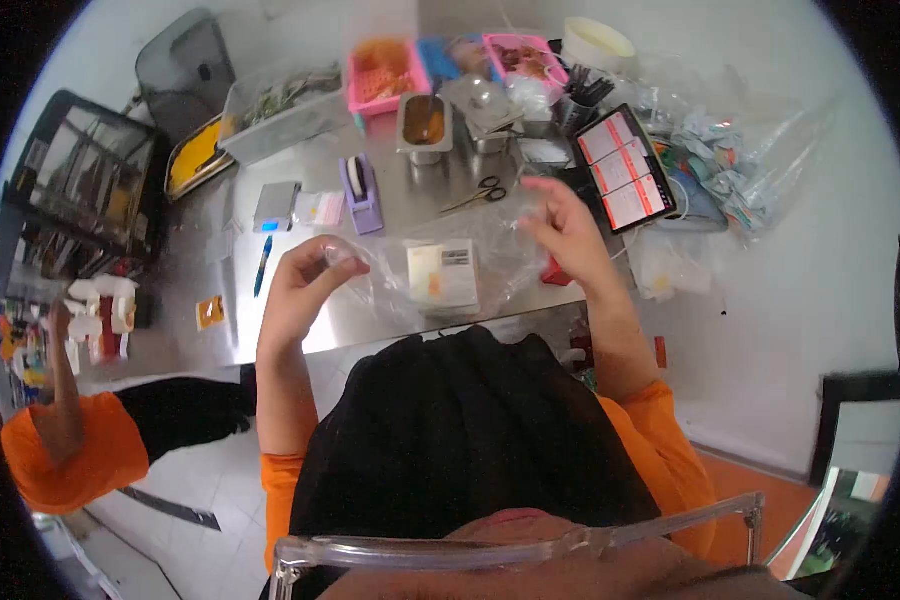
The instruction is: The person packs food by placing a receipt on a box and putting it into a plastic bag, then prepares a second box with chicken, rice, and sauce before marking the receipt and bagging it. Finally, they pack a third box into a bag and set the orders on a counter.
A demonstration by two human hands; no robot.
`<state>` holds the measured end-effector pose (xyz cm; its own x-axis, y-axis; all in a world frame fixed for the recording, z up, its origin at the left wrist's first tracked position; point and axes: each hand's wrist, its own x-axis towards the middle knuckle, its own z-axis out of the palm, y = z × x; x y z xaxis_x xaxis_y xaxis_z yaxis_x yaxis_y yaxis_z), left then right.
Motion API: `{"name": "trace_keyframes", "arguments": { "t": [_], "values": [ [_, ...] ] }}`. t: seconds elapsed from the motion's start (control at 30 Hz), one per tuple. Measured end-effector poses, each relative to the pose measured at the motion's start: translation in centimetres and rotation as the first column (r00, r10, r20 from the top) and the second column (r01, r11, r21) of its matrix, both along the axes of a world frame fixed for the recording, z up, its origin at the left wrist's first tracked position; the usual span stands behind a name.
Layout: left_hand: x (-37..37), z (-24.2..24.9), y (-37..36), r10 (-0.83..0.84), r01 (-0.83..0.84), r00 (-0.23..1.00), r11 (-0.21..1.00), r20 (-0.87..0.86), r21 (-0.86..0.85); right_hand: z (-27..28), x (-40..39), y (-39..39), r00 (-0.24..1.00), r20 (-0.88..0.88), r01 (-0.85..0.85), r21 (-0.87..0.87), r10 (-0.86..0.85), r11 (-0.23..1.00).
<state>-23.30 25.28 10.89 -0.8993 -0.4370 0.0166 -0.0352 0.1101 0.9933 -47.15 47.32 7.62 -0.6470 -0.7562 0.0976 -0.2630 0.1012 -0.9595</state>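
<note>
A pale, box-like package (443,277) with a printed label sits at the front edge of the metal table, inside or under a clear plastic bag (380,275). On its left, my left hand (310,280) pinches the bag's edge between thumb and fingers. To the right of the package, my right hand (567,232) is closed on the other side of the same clear plastic, thumb near the fingers. Scissors (478,195) lie behind the package, and a purple tape dispenser (361,195) stands behind it to the left.
Behind are a metal container (425,130), pink baskets (385,75) and a clear bin (282,110). A tablet (627,168) stands at the right, a small scale (276,207) and blue pen (263,267) at the left. Another person in orange (75,450) is at the far left.
</note>
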Motion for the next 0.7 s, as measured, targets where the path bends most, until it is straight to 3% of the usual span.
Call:
{"name": "trace_keyframes", "arguments": {
  "t": [0.07,0.13,0.2,0.23,0.27,0.33,0.43,0.5,0.53,0.6,0.63,0.67,0.7],
  "values": [
    [-1.0,0.9,1.1,-0.018,0.04,0.984,0.992,-0.177,0.122,2.1,-0.6,-0.9,1.0,0.02,0.024,-0.221,-0.02,0.975],
    [-2.1,0.7,1.7,-0.102,0.109,0.975,0.994,-0.199,0.027,3.2,-0.5,-2.6,0.999,-0.002,-0.036,-0.308,0.037,0.951],
    [-3.6,1.0,3.1,-0.107,0.092,0.969,0.993,-0.224,-0.075,3.9,1.4,-4.3,0.958,0.088,-0.236,-0.306,0.274,0.922],
    [-4.2,0.4,2.7,-0.2,0.151,0.969,0.944,-0.145,-0.292,3.7,2.7,-5.0,0.941,0.053,-0.311,-0.259,0.335,0.915],
    [-4.6,-0.2,3.9,-0.089,0.038,0.987,0.939,-0.135,-0.341,3.4,3.8,-5.7,0.918,0.023,-0.384,-0.205,0.396,0.9],
    [-5.4,0.8,4.9,-0.063,-0.047,0.991,0.644,-0.114,-0.764,2.7,4.4,-6.9,0.944,-0.063,-0.328,-0.236,0.323,0.915],
    [-5.6,-2.2,4.3,0.015,-0.224,0.943,0.767,-0.333,-0.601,2.5,4.8,-7.8,0.966,-0.106,-0.256,-0.263,0.236,0.93],
    [-5.5,-5.5,3.7,0.097,-0.399,0.868,0.719,-0.487,-0.568,3.0,5.1,-7.6,0.979,-0.128,-0.188,-0.238,0.161,0.953],
    [-5.5,-6.4,3.6,0.114,-0.459,0.837,0.678,-0.536,-0.573,2.3,5.3,-7.8,0.979,-0.13,-0.188,-0.309,0.154,0.932],
    [-5.0,-15.6,0.7,-0.069,-0.021,0.991,0.756,-0.112,-0.655,0.4,6.1,-8.9,0.982,-0.135,-0.182,-0.443,0.135,0.878],
    [-5.2,-16.8,1.8,-0.199,0.158,0.98,0.821,-0.015,-0.549,0.8,7.5,-8.7,0.984,-0.104,-0.175,-0.447,0.144,0.877],
    [-5.4,-18.0,2.9,-0.317,0.319,0.945,0.852,0.076,-0.416,-0.3,8.6,-9.5,0.971,-0.185,-0.222,-0.469,0.151,0.855],
    [-5.5,-19.9,3.0,-0.35,0.383,0.924,0.84,0.157,-0.384,-1.7,9.7,-10.3,0.952,-0.263,-0.27,-0.487,0.155,0.83]
  ]
}}
